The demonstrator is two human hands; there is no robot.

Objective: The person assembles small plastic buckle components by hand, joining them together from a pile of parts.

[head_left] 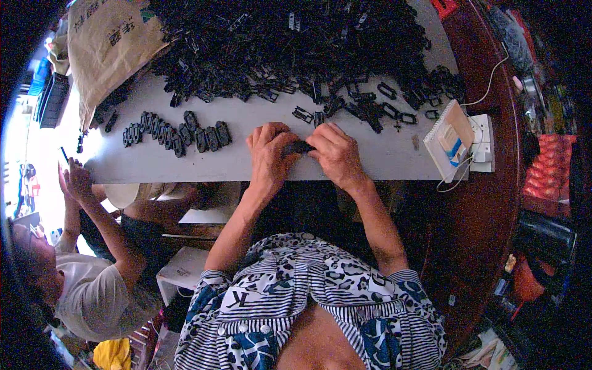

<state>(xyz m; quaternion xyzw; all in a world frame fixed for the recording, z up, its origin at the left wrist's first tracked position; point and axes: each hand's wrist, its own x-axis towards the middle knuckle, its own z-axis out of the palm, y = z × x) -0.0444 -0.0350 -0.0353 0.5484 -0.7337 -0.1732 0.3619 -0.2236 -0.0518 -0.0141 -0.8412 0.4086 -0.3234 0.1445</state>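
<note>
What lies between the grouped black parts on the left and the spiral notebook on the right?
The head view shows the left hand and right hand, with a black piece held between them; farther back, loose black parts lie on the table.

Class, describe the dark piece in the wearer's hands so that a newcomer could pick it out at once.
On the pale table, a heap of black parts lies far back. Near the front edge, between left hand and right hand, is a small dark piece. Unlike the heap and the black pieces grouped to the left, it alone is gripped by both hands.
</note>
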